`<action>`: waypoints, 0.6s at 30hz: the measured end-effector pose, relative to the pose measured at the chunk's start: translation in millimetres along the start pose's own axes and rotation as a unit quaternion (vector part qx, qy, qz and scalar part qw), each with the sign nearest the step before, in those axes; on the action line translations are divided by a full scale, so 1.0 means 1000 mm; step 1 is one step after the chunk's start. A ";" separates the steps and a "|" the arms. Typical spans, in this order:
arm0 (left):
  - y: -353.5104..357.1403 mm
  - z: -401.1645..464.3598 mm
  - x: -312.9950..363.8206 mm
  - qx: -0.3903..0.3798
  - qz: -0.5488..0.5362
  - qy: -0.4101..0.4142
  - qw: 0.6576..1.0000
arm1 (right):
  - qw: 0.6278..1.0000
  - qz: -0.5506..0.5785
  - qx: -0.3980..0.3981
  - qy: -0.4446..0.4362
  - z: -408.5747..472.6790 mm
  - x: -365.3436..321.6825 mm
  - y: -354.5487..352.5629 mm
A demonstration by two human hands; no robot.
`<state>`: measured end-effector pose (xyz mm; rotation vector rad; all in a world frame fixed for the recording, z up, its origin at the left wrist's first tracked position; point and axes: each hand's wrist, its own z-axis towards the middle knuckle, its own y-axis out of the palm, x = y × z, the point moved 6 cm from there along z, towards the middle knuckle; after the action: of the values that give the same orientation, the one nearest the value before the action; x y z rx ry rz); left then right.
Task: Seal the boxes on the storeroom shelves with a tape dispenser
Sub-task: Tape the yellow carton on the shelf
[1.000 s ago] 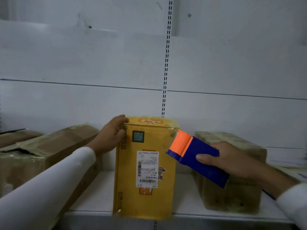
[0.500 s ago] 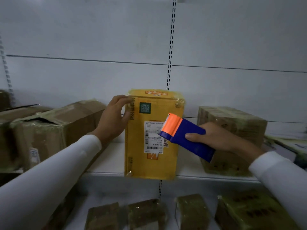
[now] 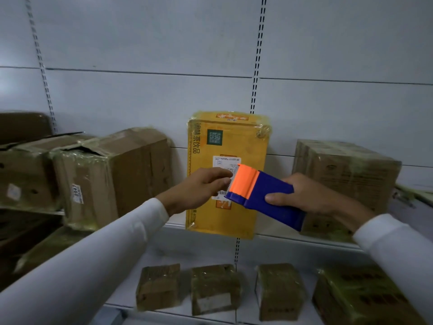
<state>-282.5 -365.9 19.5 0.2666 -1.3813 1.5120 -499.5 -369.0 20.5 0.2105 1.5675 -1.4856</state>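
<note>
On the upper shelf [image 3: 210,227], two brown boxes [image 3: 112,174] sit left of the left hand [image 3: 201,187], whose fingers pinch at the orange-tipped blue tape dispenser [image 3: 262,195], partly hiding one upright yellow box [image 3: 228,141]; the right hand [image 3: 307,195] grips the dispenser, one more box [image 3: 346,170] beyond it.

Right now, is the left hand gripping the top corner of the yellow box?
No, the left hand is off the yellow box, its fingers reaching to the orange end of the tape dispenser.

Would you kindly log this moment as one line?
right hand: holds blue-and-orange plastic tape dispenser | left hand: at its orange end | yellow cardboard box: upright
</note>
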 end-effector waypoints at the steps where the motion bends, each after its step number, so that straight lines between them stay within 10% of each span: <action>1: 0.003 0.000 0.001 -0.007 -0.005 0.001 1.000 | 1.000 0.002 -0.004 -0.002 -0.001 0.000 0.000; 18: 0.038 -0.010 -0.001 -0.027 -0.181 -0.052 0.982 | 0.999 0.033 -0.042 -0.007 -0.025 0.020 0.003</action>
<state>-307.3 -351.0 -7.5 0.5391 -1.3669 1.1706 -520.9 -356.5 0.2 0.2005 1.5934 -1.3657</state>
